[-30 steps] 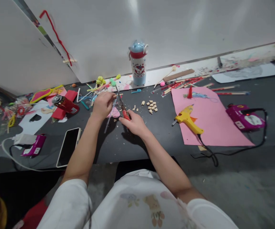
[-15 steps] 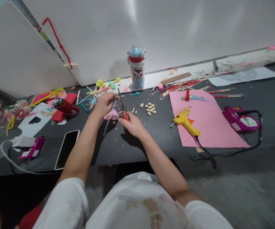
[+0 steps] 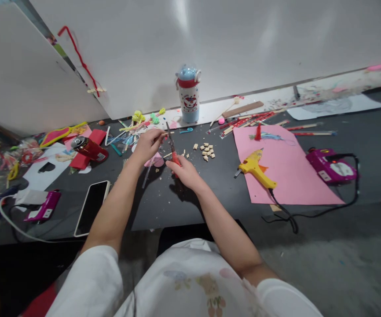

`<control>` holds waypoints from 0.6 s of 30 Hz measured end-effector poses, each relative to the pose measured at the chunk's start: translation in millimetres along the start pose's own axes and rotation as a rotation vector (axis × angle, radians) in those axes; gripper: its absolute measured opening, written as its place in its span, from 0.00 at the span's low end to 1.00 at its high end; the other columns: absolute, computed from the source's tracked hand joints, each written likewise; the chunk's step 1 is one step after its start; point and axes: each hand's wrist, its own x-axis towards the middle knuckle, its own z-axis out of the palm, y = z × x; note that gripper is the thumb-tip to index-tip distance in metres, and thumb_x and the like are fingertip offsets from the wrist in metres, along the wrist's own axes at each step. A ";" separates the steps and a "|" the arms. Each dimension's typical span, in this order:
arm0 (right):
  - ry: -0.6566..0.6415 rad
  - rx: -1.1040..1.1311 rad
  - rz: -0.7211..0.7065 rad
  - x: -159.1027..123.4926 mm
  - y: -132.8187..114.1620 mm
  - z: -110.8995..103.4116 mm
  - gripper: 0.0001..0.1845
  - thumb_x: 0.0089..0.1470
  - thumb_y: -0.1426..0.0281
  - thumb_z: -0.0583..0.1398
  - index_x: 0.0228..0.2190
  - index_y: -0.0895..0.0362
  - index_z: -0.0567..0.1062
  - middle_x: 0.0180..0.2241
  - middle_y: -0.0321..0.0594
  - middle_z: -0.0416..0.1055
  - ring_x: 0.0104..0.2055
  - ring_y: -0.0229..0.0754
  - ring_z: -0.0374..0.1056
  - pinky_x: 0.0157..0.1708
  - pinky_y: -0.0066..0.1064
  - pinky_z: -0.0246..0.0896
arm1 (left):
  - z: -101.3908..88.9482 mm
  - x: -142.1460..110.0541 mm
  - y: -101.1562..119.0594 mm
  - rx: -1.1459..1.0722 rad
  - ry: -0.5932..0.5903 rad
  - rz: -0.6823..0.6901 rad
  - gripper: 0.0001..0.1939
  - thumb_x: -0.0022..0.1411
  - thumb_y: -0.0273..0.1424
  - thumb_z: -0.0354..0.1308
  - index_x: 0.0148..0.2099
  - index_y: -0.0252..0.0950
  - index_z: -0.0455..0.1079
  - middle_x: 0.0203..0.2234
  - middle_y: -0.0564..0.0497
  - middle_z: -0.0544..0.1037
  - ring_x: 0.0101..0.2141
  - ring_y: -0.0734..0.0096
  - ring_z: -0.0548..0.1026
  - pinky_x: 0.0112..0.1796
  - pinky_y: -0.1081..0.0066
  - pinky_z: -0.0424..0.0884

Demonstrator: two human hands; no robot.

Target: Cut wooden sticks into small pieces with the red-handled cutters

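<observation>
My right hand is closed on the red handles of a pair of scissors, whose blades point away from me. Pinched in my left hand is a thin pale wooden stick, its end reaching the scissor blades. Most of the stick is hidden by the fingers. Below the left hand lie a pink piece and a clear narrow strip. A cluster of short cut wooden pieces lies to the right of the scissors, with small crumbs around it.
A water bottle stands at the back by the white wall. At right are a yellow glue gun on pink sheet and a purple power strip. Left are a phone, a red can and craft scraps.
My left hand has shifted slightly right, closer to the scissor blades. The view has moved a little, and a dark blue object now shows at the far left edge.
</observation>
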 end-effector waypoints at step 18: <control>-0.062 0.199 -0.006 2.1 2.8 4.3 0.21 0.50 0.51 0.55 0.35 0.56 0.67 0.32 0.38 0.69 0.33 0.39 0.69 0.36 0.34 0.64 | 7.0 -12.2 22.0 -0.208 0.107 -0.215 0.17 0.64 0.43 0.46 0.38 0.36 0.70 0.26 0.51 0.75 0.28 0.72 0.71 0.31 0.72 0.66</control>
